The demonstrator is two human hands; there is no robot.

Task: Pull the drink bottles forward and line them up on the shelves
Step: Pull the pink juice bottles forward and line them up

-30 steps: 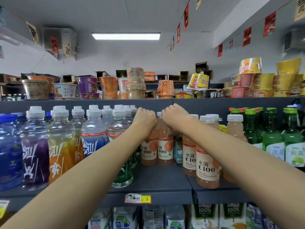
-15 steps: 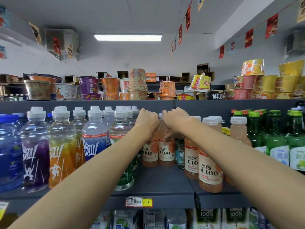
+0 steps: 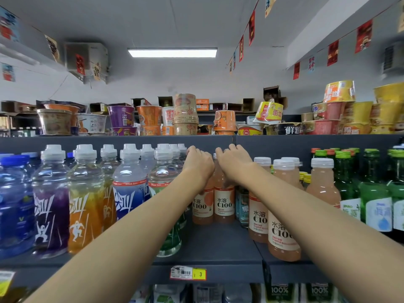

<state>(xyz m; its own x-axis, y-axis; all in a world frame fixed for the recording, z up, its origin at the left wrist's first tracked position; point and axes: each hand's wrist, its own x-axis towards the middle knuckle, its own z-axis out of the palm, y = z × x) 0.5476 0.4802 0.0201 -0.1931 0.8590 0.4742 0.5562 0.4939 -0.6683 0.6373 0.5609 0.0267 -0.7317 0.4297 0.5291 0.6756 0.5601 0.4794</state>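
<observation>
**Head view.** A dark grey shelf (image 3: 218, 243) with a matte deck is seen from just below. Two slim, clear plastic bottles of cloudy peach drink are set well back on it, upright and touching: the rear-left C100 bottle (image 3: 202, 205) and the rear-right C100 bottle (image 3: 224, 205). Each is wrapped in a white-and-orange label.

The left hand (image 3: 197, 164) is laid over the top of the first, with its fingers (image 3: 189, 150) curled down behind the neck and grasping it. The right hand (image 3: 235, 166) is closed in the same way on the second, with its fingers (image 3: 232, 148) hooked over the top. Both caps are largely hidden by the hands.

To the right, nearer the shelf's edge, the front C100 bottles (image 3: 284, 217) with ribbed white caps are ranged in a staggered line. A small blue-labelled bottle (image 3: 243, 207) is lodged between them and the rear pair. Further right, green glass bottles (image 3: 371, 193) with green caps are packed closely.

To the left stand bulbous, ridged sports-drink bottles (image 3: 86, 204) with chunky white caps, filled purple, orange, blue and green. The green one is partly covered by the left forearm. Blue water bottles (image 3: 15, 204) are placed at the far left.

A yellow price tag (image 3: 188, 273) is fixed to the shelf's front lip. Instant-noodle cups (image 3: 185, 114) are stacked on the shelf above.
</observation>
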